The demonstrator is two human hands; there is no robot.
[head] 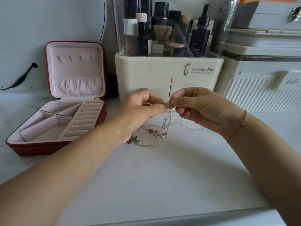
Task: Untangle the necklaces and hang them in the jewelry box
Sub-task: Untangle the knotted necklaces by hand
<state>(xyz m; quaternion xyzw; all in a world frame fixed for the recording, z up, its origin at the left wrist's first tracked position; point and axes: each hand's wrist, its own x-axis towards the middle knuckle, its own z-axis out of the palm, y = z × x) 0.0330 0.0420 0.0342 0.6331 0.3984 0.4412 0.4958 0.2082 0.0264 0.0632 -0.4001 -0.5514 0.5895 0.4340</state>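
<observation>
White marble worktop (162, 185) carries everything. A cream cosmetics organiser (162, 70) is seen at the back and is not involved.

The red jewelry box (37, 149) is set open at the left with its lid upright. The lid hooks (76, 58) are bare, so nothing is hung yet and the task is judged early.

Both hands are held above the worktop, in front of the organiser. The left hand (138, 111) and right hand (203, 110) are each closed in a fingertip pinch on the top of a silver necklace (166, 123). Its strands hang down between the hands, and the lower end is draped into a gold chain (154, 132) lying on the worktop. A second silver tangle (135, 141) is left beside the left wrist.

Step in hand: the knot at the pinch is being worked.

- Strands are best teased apart sideways, never pulled taut — tension is expected to lock the knot.
- The clasp end should be found and fed back through the loops.
- The chain is best lifted clear of the gold one before it is carried to the hooks.

Whether the clasp is open cannot be told.
</observation>
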